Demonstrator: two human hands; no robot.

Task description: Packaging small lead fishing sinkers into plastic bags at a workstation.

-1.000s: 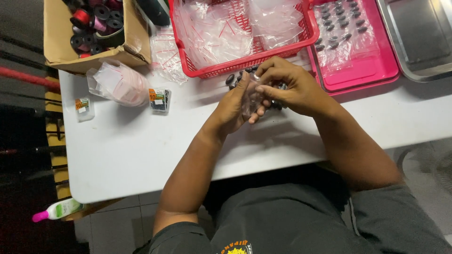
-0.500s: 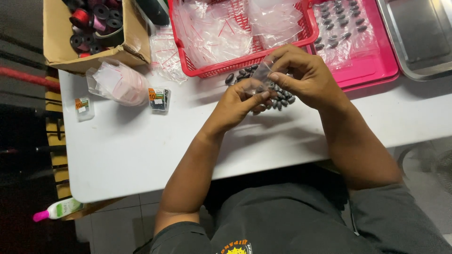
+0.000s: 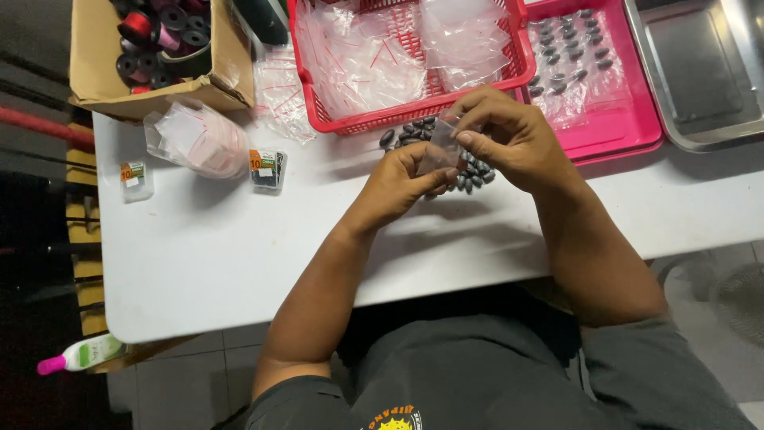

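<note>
You are pinching a small clear bag (image 3: 442, 148) between your left hand (image 3: 402, 185) and right hand (image 3: 509, 142), both closed on it, just above the pile of dark beads (image 3: 469, 171) on the white worktop (image 3: 239, 239). Be keeping its mouth upward and your grip light.

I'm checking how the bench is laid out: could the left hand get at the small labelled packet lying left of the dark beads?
Probably yes. The left hand holds a small clear bag together with the right hand, so it must let go first; bare table lies between it and the packet.
</note>
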